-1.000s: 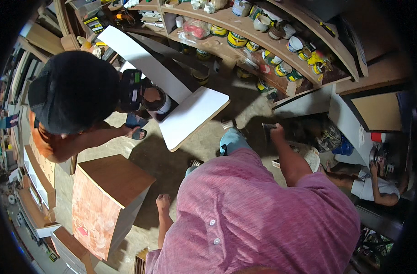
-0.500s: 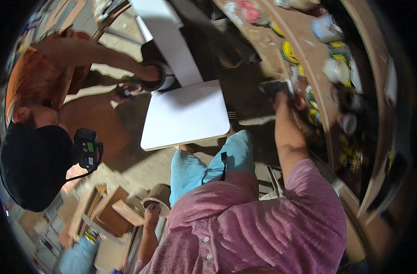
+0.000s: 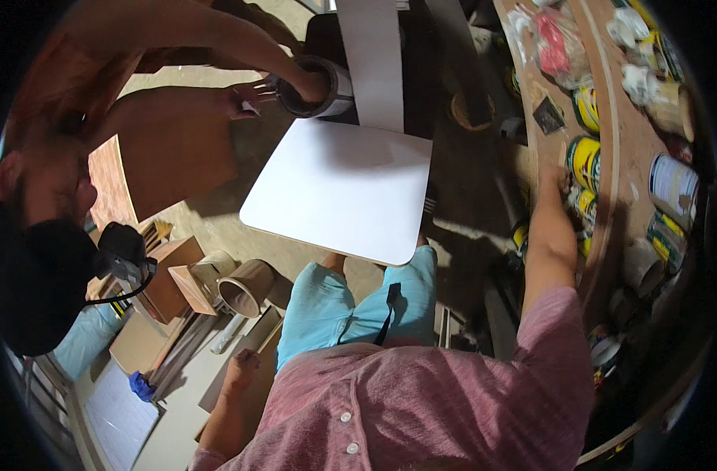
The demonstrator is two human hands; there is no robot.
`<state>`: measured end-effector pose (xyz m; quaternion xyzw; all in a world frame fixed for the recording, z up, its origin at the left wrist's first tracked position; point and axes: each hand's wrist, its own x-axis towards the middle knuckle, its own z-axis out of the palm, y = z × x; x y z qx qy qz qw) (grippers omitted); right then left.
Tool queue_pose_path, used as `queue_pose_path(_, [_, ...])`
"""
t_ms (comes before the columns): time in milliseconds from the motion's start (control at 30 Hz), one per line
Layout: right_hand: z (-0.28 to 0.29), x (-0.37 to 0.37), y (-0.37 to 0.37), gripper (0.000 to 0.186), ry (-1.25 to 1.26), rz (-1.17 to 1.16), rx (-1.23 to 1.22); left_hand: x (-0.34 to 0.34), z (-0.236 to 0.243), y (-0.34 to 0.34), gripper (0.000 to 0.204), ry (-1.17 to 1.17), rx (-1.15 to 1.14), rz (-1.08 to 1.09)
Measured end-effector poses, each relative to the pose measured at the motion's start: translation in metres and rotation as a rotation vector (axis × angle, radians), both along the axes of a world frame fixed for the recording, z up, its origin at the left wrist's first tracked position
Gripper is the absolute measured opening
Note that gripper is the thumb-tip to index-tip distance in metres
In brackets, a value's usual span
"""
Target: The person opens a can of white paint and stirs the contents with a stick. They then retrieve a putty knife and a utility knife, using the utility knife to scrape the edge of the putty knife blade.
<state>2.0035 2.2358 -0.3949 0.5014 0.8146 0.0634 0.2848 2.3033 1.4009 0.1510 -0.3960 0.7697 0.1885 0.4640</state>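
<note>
My right hand (image 3: 556, 179) reaches to the plywood shelf at the right, beside a yellow-labelled can (image 3: 583, 161). Its fingers are curled and partly hidden; what they hold is unclear. A dark square object (image 3: 548, 116) lies on the shelf just above it. My left hand (image 3: 243, 365) hangs by my hip, fingers closed, contents hidden. In front of my legs is a white board (image 3: 336, 188) with rounded corners, joined to an upright white panel (image 3: 372, 63).
At left a co-worker in a black cap (image 3: 29, 286) reaches one hand into a cylindrical container (image 3: 336, 98). Cans (image 3: 673, 188) and bags (image 3: 563, 55) crowd the curved shelf. An empty-looking bucket (image 3: 241, 294), wooden boxes (image 3: 178, 271) and boards stand lower left.
My view has turned toward the shelf, which now looms larger at right. My right hand, which held a dark object, has moved onto the shelf. The co-worker's hand has entered the container.
</note>
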Motion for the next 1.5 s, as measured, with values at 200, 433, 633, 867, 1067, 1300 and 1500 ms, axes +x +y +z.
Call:
queue_pose_path(200, [0.039,0.067,-0.032,0.059,0.367,-0.007,-0.154,0.001,-0.002,0.011,0.024,-0.01,0.019,0.028])
queue_pose_path(433, [0.09,0.041,-0.057,0.06,0.283,-0.028,-0.062,0.014,-0.006,0.003,0.021,0.046,0.055,-0.177])
queue_pose_path(633, [0.09,0.031,-0.042,0.046,0.142,0.001,-0.175,0.029,-0.023,0.013,0.022,0.083,0.097,0.045])
queue_pose_path(867, [0.155,0.066,-0.092,0.042,0.212,0.405,-0.181,0.007,-0.015,0.05,0.024,0.123,0.173,0.124])
queue_pose_path(1067, [0.237,0.129,-0.17,0.026,0.637,0.721,-0.133,-0.002,-0.032,0.075,0.024,0.251,0.163,0.079])
queue_pose_path(1300, [0.41,0.102,-0.263,0.039,0.875,0.093,-1.256,-0.016,-0.066,0.081,0.025,0.463,0.148,0.18])
queue_pose_path(1500, [0.502,0.059,-0.322,0.042,0.759,-0.754,-2.034,-0.088,-0.072,0.085,0.03,0.662,-0.016,0.127])
